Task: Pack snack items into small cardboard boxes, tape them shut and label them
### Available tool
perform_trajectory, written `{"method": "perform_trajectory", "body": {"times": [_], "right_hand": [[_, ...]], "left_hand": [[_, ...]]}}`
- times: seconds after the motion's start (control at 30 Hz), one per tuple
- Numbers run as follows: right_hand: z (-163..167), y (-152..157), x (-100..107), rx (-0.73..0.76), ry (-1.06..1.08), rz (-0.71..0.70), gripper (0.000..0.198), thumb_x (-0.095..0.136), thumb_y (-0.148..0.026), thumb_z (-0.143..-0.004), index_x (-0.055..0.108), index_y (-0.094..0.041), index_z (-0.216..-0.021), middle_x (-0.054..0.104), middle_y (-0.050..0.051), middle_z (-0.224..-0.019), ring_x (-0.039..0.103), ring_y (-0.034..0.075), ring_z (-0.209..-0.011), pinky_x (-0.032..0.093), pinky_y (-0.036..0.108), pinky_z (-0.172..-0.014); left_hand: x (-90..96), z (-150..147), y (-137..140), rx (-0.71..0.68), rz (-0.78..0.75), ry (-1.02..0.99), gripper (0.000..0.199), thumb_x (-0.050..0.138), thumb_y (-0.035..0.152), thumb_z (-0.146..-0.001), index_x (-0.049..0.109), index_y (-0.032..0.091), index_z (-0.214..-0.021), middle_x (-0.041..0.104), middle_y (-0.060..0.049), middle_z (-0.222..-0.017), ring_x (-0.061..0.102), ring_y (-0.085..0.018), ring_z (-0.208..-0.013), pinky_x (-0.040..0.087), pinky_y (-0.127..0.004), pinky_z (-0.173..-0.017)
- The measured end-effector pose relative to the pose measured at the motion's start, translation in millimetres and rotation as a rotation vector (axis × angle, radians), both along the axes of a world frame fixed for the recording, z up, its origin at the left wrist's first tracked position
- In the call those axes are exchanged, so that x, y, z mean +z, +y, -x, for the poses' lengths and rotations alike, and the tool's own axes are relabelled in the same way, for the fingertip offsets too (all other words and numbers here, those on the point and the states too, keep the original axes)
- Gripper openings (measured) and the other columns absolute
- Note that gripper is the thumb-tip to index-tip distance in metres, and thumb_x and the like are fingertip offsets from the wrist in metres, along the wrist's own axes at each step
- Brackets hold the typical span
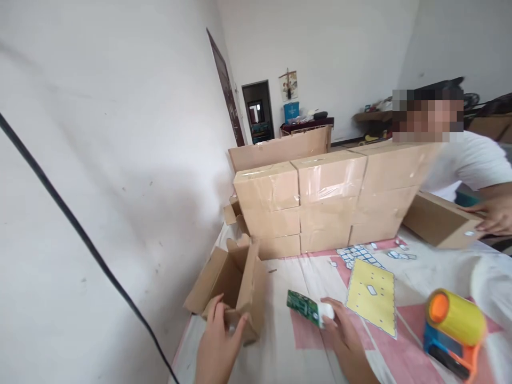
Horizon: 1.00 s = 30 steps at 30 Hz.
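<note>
My left hand (220, 338) grips the near end of an open cardboard box (253, 288), fingers over its edge and thumb on the near side. The box stands on the cloth-covered table with its flaps up. Its inside is dark, so I cannot tell what it contains. To the right, my right hand (346, 336) pinches a green printed squeeze tube (303, 306) by its white cap (326, 313). The tube's printed end points left, towards the box but apart from it.
Stacked, taped cardboard boxes (328, 202) form a wall across the table's back. A tape dispenser (454, 330) with yellow tape lies at the right. Behind it, a co-worker's hand (494, 216) rests on another open box (440, 218). A black cable (80, 234) crosses the left side.
</note>
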State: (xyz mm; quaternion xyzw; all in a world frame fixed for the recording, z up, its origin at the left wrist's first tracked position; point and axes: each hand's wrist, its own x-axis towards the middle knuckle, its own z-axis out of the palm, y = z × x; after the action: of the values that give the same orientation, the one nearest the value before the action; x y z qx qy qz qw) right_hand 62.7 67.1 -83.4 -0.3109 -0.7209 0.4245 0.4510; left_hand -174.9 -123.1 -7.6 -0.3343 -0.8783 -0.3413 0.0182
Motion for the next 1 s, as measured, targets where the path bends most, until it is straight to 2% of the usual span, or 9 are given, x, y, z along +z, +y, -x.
{"method": "perform_trajectory", "body": {"times": [0.1, 0.2, 0.33, 0.43, 0.53, 0.63, 0.73, 0.87, 1.0], "right_hand": [[-64, 0, -5, -0.196, -0.044, -0.047, 0.03, 0.049, -0.042, -0.096, 0.059, -0.038, -0.125, 0.067, 0.007, -0.126, 0.065, 0.032, -0.118, 0.063, 0.043, -0.088], [-105, 0, -12, -0.329, -0.053, -0.129, 0.029, 0.047, -0.038, -0.096, 0.058, -0.036, -0.123, 0.07, 0.008, -0.12, 0.069, 0.033, -0.11, 0.063, 0.046, -0.084], [-126, -5, -22, -0.229, -0.117, -0.333, 0.031, 0.051, -0.029, -0.093, 0.058, -0.035, -0.122, 0.074, 0.007, -0.108, 0.073, 0.032, -0.099, 0.064, 0.044, -0.076], [-121, -12, -25, -0.149, -0.133, -0.432, 0.036, 0.058, -0.028, -0.089, 0.055, -0.033, -0.124, 0.074, 0.009, -0.109, 0.074, 0.033, -0.097, 0.064, 0.045, -0.076], [-107, -22, -29, -0.145, -0.133, -0.399, 0.047, 0.064, -0.033, -0.085, 0.05, -0.027, -0.13, 0.07, 0.013, -0.113, 0.072, 0.035, -0.101, 0.063, 0.048, -0.08], [-94, -39, -38, -0.158, -0.154, -0.319, 0.059, 0.066, -0.037, -0.081, 0.045, -0.022, -0.134, 0.068, 0.016, -0.115, 0.07, 0.036, -0.105, 0.061, 0.05, -0.083], [-86, -61, -46, -0.121, -0.181, -0.289, 0.066, 0.074, -0.04, -0.074, 0.046, -0.02, -0.13, 0.067, 0.015, -0.113, 0.069, 0.035, -0.103, 0.06, 0.049, -0.084], [-79, -80, -52, 0.036, -0.24, -0.392, 0.072, 0.081, -0.054, -0.067, 0.053, -0.021, -0.124, 0.066, 0.015, -0.114, 0.063, 0.037, -0.111, 0.05, 0.057, -0.099], [-75, -75, -60, 0.062, -0.309, -0.394, 0.069, 0.07, -0.068, -0.07, 0.061, -0.019, -0.117, 0.067, 0.017, -0.109, 0.063, 0.038, -0.105, 0.047, 0.061, -0.096]], "left_hand": [[-6.0, -28, -10, -0.135, 0.088, -0.014, 0.017, 0.062, 0.042, -0.079, 0.055, 0.03, -0.09, 0.049, -0.01, -0.152, 0.071, -0.031, -0.103, 0.057, -0.04, -0.064], [-7.3, -48, -6, -0.398, 0.11, -0.05, 0.017, 0.066, 0.032, -0.074, 0.055, 0.031, -0.087, 0.043, -0.007, -0.158, 0.063, -0.031, -0.124, 0.059, -0.041, -0.082], [-0.2, -73, 11, -0.729, 0.118, -0.093, 0.017, 0.065, 0.026, -0.075, 0.057, 0.028, -0.089, 0.034, -0.007, -0.162, 0.038, -0.028, -0.147, 0.047, -0.041, -0.109], [7.9, -82, 21, -0.8, 0.148, -0.097, 0.016, 0.065, 0.027, -0.076, 0.057, 0.027, -0.089, 0.028, -0.008, -0.165, 0.034, -0.027, -0.149, 0.042, -0.039, -0.113], [18.7, -78, 29, -0.838, 0.229, -0.043, 0.019, 0.065, 0.026, -0.074, 0.063, 0.027, -0.093, 0.027, -0.006, -0.165, 0.046, -0.029, -0.142, 0.048, -0.037, -0.105], [33.1, -67, 40, -0.985, 0.367, 0.085, 0.031, 0.062, 0.019, -0.07, 0.07, 0.03, -0.098, 0.042, -0.002, -0.159, 0.066, -0.027, -0.119, 0.053, -0.036, -0.095], [43.2, -58, 54, -1.115, 0.451, 0.211, 0.049, 0.06, 0.017, -0.069, 0.068, 0.034, -0.115, 0.055, -0.001, -0.149, 0.066, -0.026, -0.118, 0.053, -0.036, -0.095], [41.1, -57, 68, -1.104, 0.555, 0.266, 0.054, 0.062, 0.017, -0.068, 0.065, 0.033, -0.119, 0.069, -0.005, -0.123, 0.072, -0.024, -0.097, 0.054, -0.032, -0.082], [30.0, -60, 67, -1.117, 0.604, 0.429, 0.052, 0.056, 0.019, -0.072, 0.057, 0.027, -0.123, 0.06, -0.009, -0.125, 0.068, -0.021, -0.077, 0.051, -0.031, -0.065]]}}
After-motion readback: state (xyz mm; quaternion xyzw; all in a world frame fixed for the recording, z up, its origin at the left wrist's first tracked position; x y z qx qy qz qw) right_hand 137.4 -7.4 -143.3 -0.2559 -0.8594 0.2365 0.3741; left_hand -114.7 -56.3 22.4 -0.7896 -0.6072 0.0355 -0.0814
